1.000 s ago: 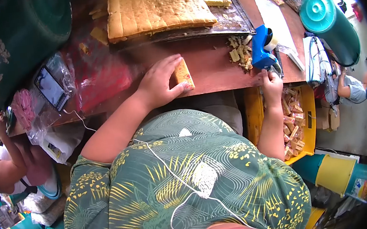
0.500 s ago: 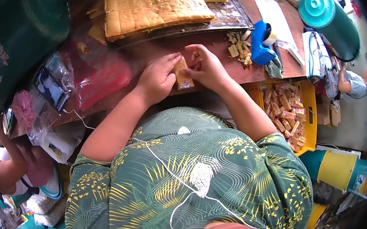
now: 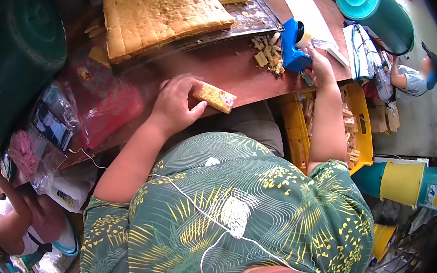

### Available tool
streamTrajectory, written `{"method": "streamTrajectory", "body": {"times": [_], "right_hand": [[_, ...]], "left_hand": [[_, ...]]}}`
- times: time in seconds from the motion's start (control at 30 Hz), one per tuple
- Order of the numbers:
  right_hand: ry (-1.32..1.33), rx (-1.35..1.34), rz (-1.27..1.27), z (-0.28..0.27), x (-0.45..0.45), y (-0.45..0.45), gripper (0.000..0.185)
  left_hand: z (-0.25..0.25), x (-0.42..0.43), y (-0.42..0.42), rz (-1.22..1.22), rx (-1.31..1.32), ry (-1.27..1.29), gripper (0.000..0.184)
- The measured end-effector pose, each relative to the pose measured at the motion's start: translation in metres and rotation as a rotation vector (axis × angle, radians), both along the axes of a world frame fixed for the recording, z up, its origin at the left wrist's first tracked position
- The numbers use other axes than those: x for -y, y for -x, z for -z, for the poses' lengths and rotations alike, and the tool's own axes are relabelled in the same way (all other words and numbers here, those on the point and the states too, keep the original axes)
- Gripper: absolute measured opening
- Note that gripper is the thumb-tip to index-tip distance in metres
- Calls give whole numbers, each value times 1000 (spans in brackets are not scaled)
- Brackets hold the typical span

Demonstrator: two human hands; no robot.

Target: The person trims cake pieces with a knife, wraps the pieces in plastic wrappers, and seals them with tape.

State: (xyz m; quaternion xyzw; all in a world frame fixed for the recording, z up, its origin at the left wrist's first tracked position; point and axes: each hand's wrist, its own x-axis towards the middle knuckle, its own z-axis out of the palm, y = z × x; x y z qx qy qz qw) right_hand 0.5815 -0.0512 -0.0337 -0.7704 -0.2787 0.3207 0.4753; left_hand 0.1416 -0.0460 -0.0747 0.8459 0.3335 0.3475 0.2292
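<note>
My left hand (image 3: 178, 102) is closed round one end of a wrapped cake piece (image 3: 217, 98), which slants over the table's front edge. My right hand (image 3: 320, 68) is at the near side of the blue tape dispenser (image 3: 292, 47); its fingers are bent beside the dispenser's front, and what they grip, if anything, is too small to tell. A large scored slab of cake (image 3: 163, 15) rests on a dark tray (image 3: 265, 18). Cake scraps (image 3: 267, 55) are heaped left of the dispenser.
A yellow crate (image 3: 361, 121) of wrapped pieces sits below the table's right side. Red plastic (image 3: 106, 105) and a packet (image 3: 51, 122) lie at left. Green bins (image 3: 376, 10) stand at both sides. Other people are at the far left and far right.
My right hand has moved from the cake piece back to the tape dispenser. The cake piece in my left hand has turned from upright to a slant. The whole view has shifted.
</note>
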Motion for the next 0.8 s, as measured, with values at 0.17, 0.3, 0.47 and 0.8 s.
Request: {"method": "streamTrajectory", "body": {"times": [0.17, 0.3, 0.47, 0.8], "right_hand": [[-308, 555, -152, 17, 5, 3, 33], [-287, 1068, -153, 30, 43, 17, 27], [-230, 663, -207, 42, 60, 24, 28], [-344, 495, -1223, -40, 29, 256, 27]], "left_hand": [[-1, 0, 5, 47, 31, 79, 42], [0, -1, 6, 92, 136, 75, 41], [0, 2, 5, 119, 215, 25, 41], [-4, 11, 8, 85, 223, -114, 47]]}}
